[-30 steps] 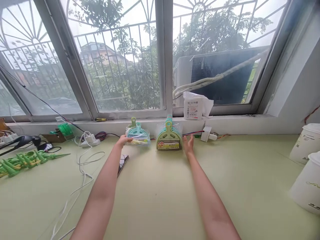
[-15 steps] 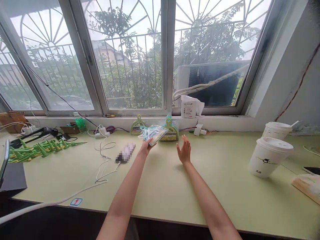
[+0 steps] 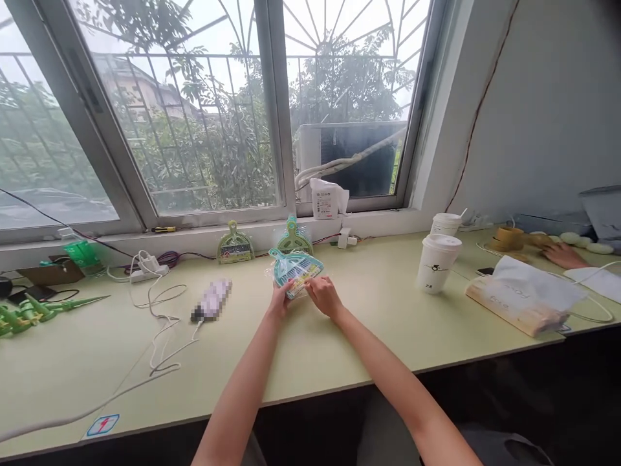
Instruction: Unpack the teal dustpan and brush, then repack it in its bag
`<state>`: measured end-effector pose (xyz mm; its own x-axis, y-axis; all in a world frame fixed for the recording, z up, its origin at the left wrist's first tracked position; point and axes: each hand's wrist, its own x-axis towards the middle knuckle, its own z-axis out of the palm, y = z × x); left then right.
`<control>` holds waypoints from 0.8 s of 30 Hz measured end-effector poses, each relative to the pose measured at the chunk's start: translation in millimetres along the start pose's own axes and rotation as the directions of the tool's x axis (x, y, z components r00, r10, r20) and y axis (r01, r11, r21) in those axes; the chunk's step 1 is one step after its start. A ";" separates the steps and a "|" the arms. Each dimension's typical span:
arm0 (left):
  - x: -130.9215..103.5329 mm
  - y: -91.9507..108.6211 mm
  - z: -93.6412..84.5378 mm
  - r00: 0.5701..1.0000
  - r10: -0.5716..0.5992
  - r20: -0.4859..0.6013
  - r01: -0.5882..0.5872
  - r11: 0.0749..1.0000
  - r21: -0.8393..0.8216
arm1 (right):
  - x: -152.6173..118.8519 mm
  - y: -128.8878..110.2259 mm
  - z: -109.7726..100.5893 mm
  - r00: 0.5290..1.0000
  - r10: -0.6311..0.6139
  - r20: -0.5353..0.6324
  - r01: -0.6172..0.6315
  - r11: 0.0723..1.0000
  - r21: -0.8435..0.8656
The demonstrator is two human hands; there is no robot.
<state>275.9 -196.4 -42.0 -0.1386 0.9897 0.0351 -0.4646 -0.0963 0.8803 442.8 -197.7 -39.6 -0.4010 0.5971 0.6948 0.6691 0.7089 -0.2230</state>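
Your left hand (image 3: 280,301) and right hand (image 3: 324,296) both close on a teal mini dustpan set in clear wrap (image 3: 295,271), holding it just above the pale green desk (image 3: 339,336), near the desk's middle and tilted toward you. The left fingers grip its lower left edge; the right fingers pinch the lower right corner.

Behind it, against the sill, stand two more packs: a green dustpan pack (image 3: 235,245) to the left and a stacked green-and-teal pack (image 3: 294,239) directly behind the held one. Both are upright and well apart from your hands. Their label strips are too small to read.

To your left lies a blurred flat object (image 3: 212,301), with white cables (image 3: 160,323) looping from a white power strip (image 3: 145,268). Green plastic pieces (image 3: 29,310) lie at the far left edge.

To your right stand two lidded white paper cups (image 3: 436,262), one behind the other; their contents are hidden. The print on the nearer cup is unreadable. Past them a white bag lies on a wooden board (image 3: 524,301).

A white pouch with a printed label (image 3: 326,199) sits on the sill; its text is illegible. A sticker with a red mark (image 3: 103,424) sits at the desk's front edge.

Another person's hand (image 3: 563,256) rests on the desk at far right.
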 end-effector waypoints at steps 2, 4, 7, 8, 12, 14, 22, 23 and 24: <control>3.1 1.5 -1.3 1.000 0.023 -0.005 -0.023 1.000 -0.020 | 3.1 2.5 3.3 0.992 0.124 0.020 -0.126 0.983 0.132; 4.6 3.0 -3.4 1.000 0.015 0.001 -0.015 1.000 -0.019 | 5.0 5.8 6.7 0.964 0.255 0.073 -0.264 0.906 0.331; 3.5 6.0 -6.6 0.998 -0.039 0.058 0.038 0.999 0.019 | 6.6 11.4 9.7 0.893 0.411 0.181 -0.431 0.669 0.606; 2.3 7.0 -7.2 0.995 -0.049 0.091 0.048 0.999 0.024 | 7.0 13.2 10.0 0.863 0.457 0.213 -0.471 0.580 0.665; -2.9 10.9 -8.5 0.971 -0.058 0.231 0.053 0.998 0.028 | 7.6 18.7 8.3 0.730 0.617 0.293 -0.577 0.327 0.749; -3.3 12.8 -9.9 0.950 -0.084 0.301 0.059 0.994 0.091 | 7.5 21.3 6.9 0.672 0.678 0.299 -0.606 0.272 0.747; 14.6 15.7 -23.2 0.969 -0.018 0.245 -0.080 0.921 0.381 | 10.2 33.0 6.3 0.645 0.691 0.327 -0.463 0.012 0.886; 15.8 15.1 -24.4 0.973 0.001 0.230 -0.093 0.916 0.389 | 10.5 34.1 6.4 0.644 0.685 0.340 -0.467 0.001 0.884; 16.5 14.4 -25.3 0.980 0.022 0.199 -0.100 0.915 0.392 | 10.6 35.2 6.3 0.642 0.683 0.349 -0.475 -0.003 0.880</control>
<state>244.8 -184.2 -40.7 0.0278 0.9886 0.1478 -0.0687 -0.1456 0.9870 458.1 -164.0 -44.5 -0.0187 0.9983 0.0553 -0.3625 0.0448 -0.9309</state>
